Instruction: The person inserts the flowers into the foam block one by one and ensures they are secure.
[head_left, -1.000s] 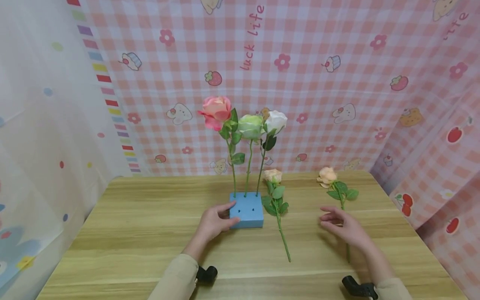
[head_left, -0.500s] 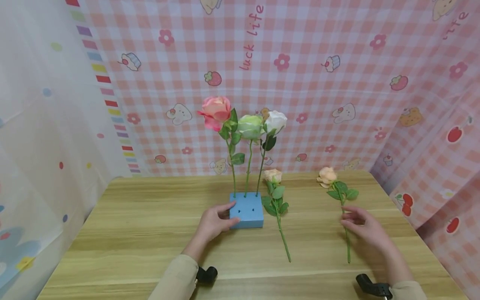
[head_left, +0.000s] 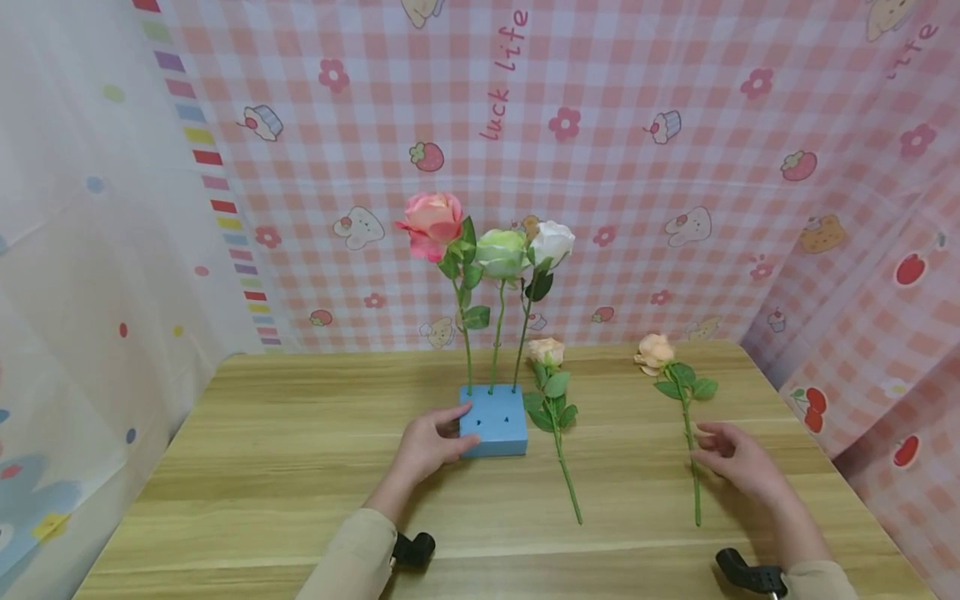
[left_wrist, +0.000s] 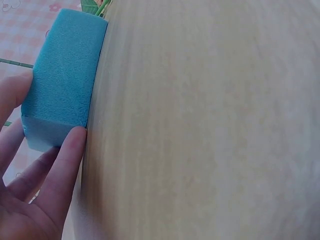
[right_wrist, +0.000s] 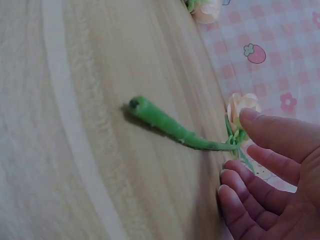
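A blue foam block (head_left: pixel 497 442) stands on the table with a pink rose (head_left: pixel 432 225), a green rose (head_left: pixel 502 253) and a white rose (head_left: pixel 552 245) upright along its back. My left hand (head_left: pixel 423 448) grips the block's left end, its thumb at the front edge; in the left wrist view fingertips press the foam (left_wrist: pixel 65 70). At the right a peach rose (head_left: pixel 656 353) lies flat, its blossom toward the back. Beside its stem (right_wrist: pixel 165 125) is my right hand (head_left: pixel 738 458), thumb and fingers apart, fingertips right at the stem.
A second peach rose (head_left: pixel 546 352) lies just right of the block, its stem slanting toward the front. Two small holes show in the block's top. A checked pink cloth (head_left: pixel 337 150) hangs behind the wooden table (head_left: pixel 285 450).
My right hand has moved right, passing over the far peach rose's stem to that stem's right side, and slightly nearer the front. The left hand and the block have stayed put.
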